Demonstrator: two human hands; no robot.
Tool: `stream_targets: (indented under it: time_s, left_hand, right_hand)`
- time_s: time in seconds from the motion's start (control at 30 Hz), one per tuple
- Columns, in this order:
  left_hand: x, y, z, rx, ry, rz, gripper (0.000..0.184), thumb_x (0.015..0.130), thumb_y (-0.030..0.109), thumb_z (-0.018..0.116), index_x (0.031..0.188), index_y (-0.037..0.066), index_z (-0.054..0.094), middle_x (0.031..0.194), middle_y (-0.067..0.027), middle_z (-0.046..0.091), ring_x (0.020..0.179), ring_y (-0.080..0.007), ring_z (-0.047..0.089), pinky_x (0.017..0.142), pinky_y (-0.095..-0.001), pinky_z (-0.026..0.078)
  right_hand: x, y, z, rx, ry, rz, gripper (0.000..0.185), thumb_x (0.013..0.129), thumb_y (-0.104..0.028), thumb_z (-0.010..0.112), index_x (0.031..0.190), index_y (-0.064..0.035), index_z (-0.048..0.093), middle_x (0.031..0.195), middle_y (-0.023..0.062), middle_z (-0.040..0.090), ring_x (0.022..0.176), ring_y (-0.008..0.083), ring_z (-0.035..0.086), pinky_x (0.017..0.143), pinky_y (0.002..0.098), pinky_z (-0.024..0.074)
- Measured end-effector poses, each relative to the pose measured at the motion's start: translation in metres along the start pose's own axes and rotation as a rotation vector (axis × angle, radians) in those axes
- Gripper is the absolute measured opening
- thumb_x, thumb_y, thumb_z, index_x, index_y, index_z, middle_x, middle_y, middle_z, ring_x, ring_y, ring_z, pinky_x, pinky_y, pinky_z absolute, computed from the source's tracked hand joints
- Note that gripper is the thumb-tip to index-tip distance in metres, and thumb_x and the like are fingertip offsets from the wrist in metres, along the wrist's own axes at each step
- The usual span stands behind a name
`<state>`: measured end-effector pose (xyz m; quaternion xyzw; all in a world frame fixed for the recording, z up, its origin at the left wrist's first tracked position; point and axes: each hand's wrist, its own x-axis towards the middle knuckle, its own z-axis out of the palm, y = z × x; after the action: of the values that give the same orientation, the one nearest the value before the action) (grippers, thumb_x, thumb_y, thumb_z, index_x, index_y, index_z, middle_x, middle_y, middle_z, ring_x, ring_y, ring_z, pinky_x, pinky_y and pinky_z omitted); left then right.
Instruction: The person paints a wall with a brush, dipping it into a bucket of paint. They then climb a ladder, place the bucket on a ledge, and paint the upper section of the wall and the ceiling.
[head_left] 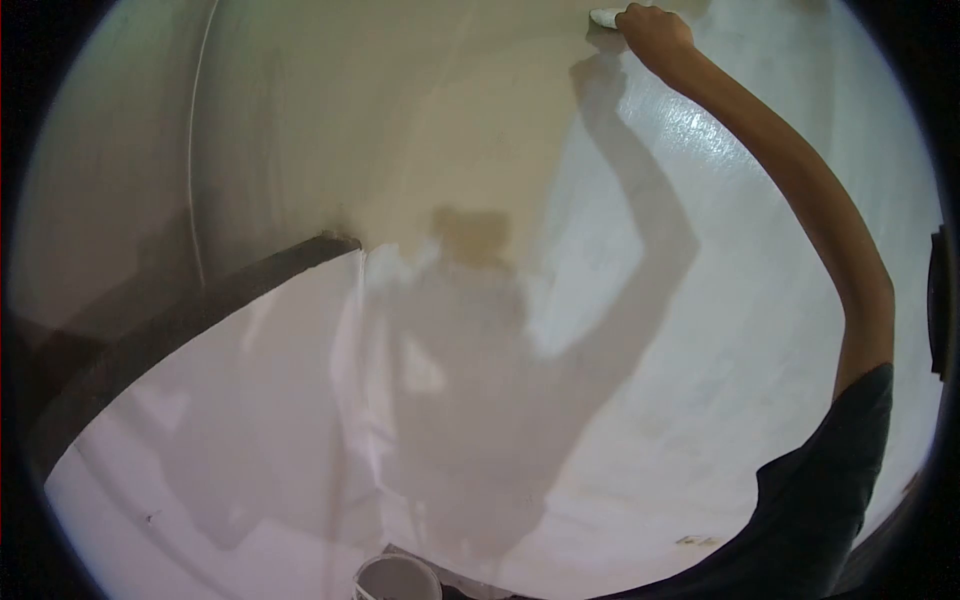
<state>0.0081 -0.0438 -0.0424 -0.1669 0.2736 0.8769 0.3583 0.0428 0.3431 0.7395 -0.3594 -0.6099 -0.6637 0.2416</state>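
Note:
High at the top right, my right hand (655, 38) is closed around a brush with a whitish head (604, 17), which touches the wall. Below and right of it the wall (700, 260) is white with a wet shine, while to the left it is beige (360, 120). The right arm is stretched far up. At the bottom edge, a round container (397, 580) is partly in view; what holds it is hidden. My left hand does not show.
A dark band (190, 320) curves along the lower left beside a white section of wall (250, 400). A thin cable-like line (191, 150) runs down the left wall. Shadows of the body and arm fall across the middle. A dark object (938, 300) stands at the right edge.

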Motion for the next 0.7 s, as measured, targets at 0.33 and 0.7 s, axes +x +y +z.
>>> stream_targets:
  time_s: [0.33,0.7]
  left_hand:
    - [-0.017,0.005,0.025,-0.066,0.151,-0.014,0.042,0.087,0.055,0.045,0.074,0.017,0.036,0.048,0.0031,0.031,0.041,-0.0121,0.030,0.046,-0.0303,0.036]
    - [-0.022,0.004,0.034,-0.419,0.192,-0.189,0.035,0.089,0.046,0.046,0.072,0.017,0.037,0.049,0.0021,0.033,0.042,-0.0118,0.034,0.042,-0.0305,0.036]
  right_hand:
    - [-0.115,-0.094,-0.049,0.266,-0.338,-0.285,0.018,0.076,-0.003,0.056,0.094,-0.0041,0.062,0.099,0.0131,0.061,0.090,0.0265,0.062,0.070,0.0334,0.0535]
    - [-0.232,-0.217,-0.049,0.734,-0.790,-0.467,0.009,0.069,-0.009,0.065,0.078,-0.0070,0.067,0.087,0.0110,0.064,0.090,0.0262,0.063,0.067,0.0311,0.0528]
